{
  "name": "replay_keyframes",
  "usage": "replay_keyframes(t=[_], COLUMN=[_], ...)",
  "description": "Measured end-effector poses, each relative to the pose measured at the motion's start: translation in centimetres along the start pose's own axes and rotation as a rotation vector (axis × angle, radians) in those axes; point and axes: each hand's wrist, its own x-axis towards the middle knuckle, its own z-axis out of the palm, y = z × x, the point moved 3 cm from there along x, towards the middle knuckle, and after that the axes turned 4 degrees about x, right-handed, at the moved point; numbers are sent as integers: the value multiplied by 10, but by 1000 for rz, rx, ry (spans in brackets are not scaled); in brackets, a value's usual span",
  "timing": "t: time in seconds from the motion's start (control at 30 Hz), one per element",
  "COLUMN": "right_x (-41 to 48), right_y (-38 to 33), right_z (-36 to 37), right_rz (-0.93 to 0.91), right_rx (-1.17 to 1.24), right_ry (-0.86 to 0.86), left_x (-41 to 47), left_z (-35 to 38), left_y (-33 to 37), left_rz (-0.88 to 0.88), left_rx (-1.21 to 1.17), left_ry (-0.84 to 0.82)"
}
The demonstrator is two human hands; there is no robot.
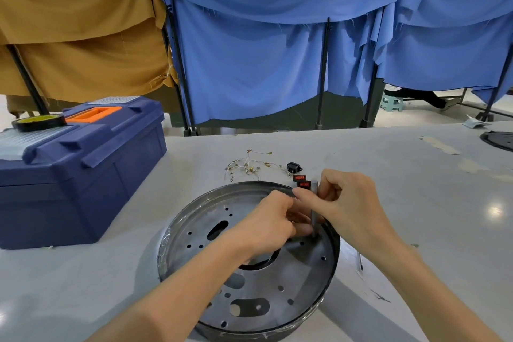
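A round metal base plate [249, 294] with several holes and slots lies on the grey table in front of me. My right hand [344, 205] grips a slim grey tool [314, 211] that stands upright, its tip down on the plate near the far right rim. My left hand [269, 225] is curled over the plate right beside the tool's tip; what its fingers pinch is hidden. Just beyond the rim lie two red rocker switches [302, 180], a black socket [293, 166] and a tangle of thin wires with gold terminals [249, 166].
A blue toolbox [75, 172] with an orange handle stands at the left, a roll of black tape [39, 122] on its lid. Another dark round plate [499, 140] shows at the far right edge. Blue and tan cloth screens hang behind the table.
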Motion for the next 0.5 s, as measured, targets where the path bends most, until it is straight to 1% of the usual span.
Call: replay_keyframes(t=[0.23,0.3,0.43,0.5], right_x=[0,2,11,13], right_y=[4,6,15,23], right_z=[-4,-7,-25,-33], right_rz=[3,53,185,239], right_rx=[25,59,212,242], right_ry=[46,60,128,148], left_x=[1,0,-2,-3], left_z=[-3,-4,-6,-8], left_y=[-1,-1,-1,-2], left_rz=[-23,-25,-21,-26], left_rx=[15,5,9,1], left_ry=[-2,-3,-22,-35])
